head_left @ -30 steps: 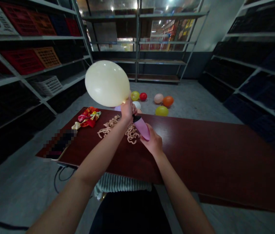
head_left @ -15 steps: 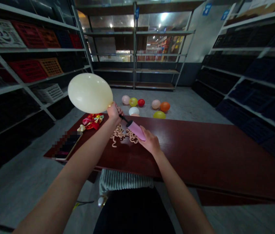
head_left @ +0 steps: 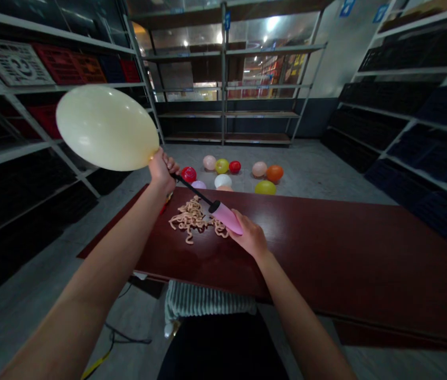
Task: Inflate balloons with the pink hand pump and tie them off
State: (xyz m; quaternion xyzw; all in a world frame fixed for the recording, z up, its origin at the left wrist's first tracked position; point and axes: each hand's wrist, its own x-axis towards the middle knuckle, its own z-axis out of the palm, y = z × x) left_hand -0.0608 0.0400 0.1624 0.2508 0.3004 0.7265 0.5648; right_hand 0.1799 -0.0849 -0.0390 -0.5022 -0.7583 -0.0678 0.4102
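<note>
A big pale-yellow balloon point(head_left: 106, 128), inflated, hangs at the left with its neck pinched in my left hand point(head_left: 162, 171). The same hand closes round the black end of a hand pump. The pump's pink barrel point(head_left: 228, 218) lies in my right hand point(head_left: 250, 235), whose fingers wrap its lower end. Between the hands a long stretch of black rod point(head_left: 195, 191) shows. Beneath the pump, a tangle of beige curly strips point(head_left: 191, 217) rests on the dark red table point(head_left: 326, 248). My left forearm covers most of something red and yellow on the table.
Several balloons lie on the floor beyond the table, among them an orange balloon point(head_left: 274, 173) and a white balloon point(head_left: 223, 182). Metal shelves point(head_left: 223, 113) stand at the back, with crate-filled racks on both sides. A ribbed grey-green cloth point(head_left: 207, 298) is by my lap.
My left hand has moved left and up with the balloon, which looks larger. More of the pump's black rod is drawn out. The right hand has shifted slightly right and down.
</note>
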